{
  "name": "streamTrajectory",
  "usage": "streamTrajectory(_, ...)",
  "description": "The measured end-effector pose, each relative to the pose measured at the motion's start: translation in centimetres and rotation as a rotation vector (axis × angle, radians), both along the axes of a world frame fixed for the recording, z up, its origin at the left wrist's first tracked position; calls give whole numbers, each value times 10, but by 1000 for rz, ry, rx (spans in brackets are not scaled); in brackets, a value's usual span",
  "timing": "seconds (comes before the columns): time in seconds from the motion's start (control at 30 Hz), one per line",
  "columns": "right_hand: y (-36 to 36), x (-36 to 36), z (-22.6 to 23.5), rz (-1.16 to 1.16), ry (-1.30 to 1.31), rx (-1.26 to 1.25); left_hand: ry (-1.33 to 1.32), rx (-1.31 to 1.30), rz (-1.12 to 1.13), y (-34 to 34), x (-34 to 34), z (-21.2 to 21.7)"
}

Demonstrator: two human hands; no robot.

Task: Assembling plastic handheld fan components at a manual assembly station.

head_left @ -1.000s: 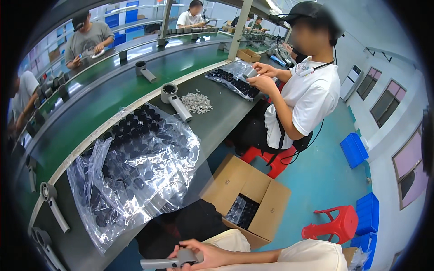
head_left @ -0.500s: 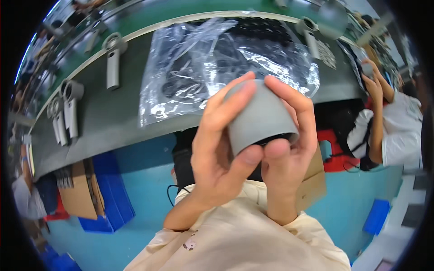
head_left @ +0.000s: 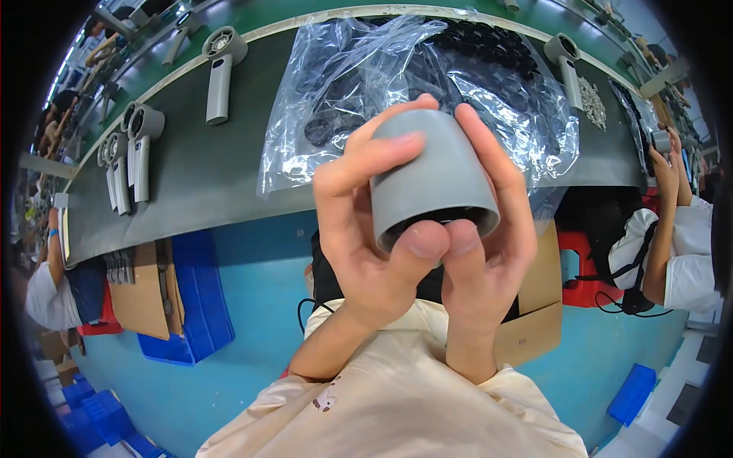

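Both my hands grip a grey, cup-shaped housing (head_left: pixel 435 164) in front of my chest, its opening turned toward me. My left hand (head_left: pixel 355 221) wraps its left side, one finger lying across the top. From the right, my right hand (head_left: pixel 500 221) closes around the other side. Both thumbs press at the lower rim, partly inside the dark opening; what they touch in there is mostly hidden. Behind the housing, a clear plastic bag (head_left: pixel 282 145) full of black round parts lies on the dark bench (head_left: pixel 252 164).
Grey handheld fans (head_left: pixel 219 88) stand along the bench's left side, several in a cluster. Another fan (head_left: pixel 569 72) and a pile of small metal parts (head_left: pixel 592 103) lie at right. Cardboard (head_left: pixel 137 298) and a blue crate (head_left: pixel 202 298) sit below. A co-worker's hands (head_left: pixel 668 164) work at far right.
The housing has tilted, so more of its dark opening faces me. My thumbs have pushed further along the rim. The whole view has shifted, with the bench appearing further right.
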State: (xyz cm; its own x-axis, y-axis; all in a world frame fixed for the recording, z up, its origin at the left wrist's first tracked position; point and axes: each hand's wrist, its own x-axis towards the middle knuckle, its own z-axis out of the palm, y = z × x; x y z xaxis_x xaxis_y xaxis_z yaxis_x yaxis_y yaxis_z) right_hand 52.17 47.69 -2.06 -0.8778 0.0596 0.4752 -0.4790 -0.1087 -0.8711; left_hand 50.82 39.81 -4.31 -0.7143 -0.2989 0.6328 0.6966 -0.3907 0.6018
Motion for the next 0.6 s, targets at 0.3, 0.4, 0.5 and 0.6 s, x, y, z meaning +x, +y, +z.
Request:
streamTrajectory(0.3, -6, -8, -2, 157, -206, -284, 39, -59, 171, -3, -6, -11)
streamTrajectory(0.4, -4, -9, -9, 150, -59, -200, 56, -83, 128, -9, -6, -8)
streamTrajectory(0.5, 0, -4, -5, 200, -17, -163, -56, 79, -103, -8, 1, -9)
streamTrajectory(0.6, 7, -1, -4, 251, -89, -158, -44, 124, -146, -8, -1, -8)
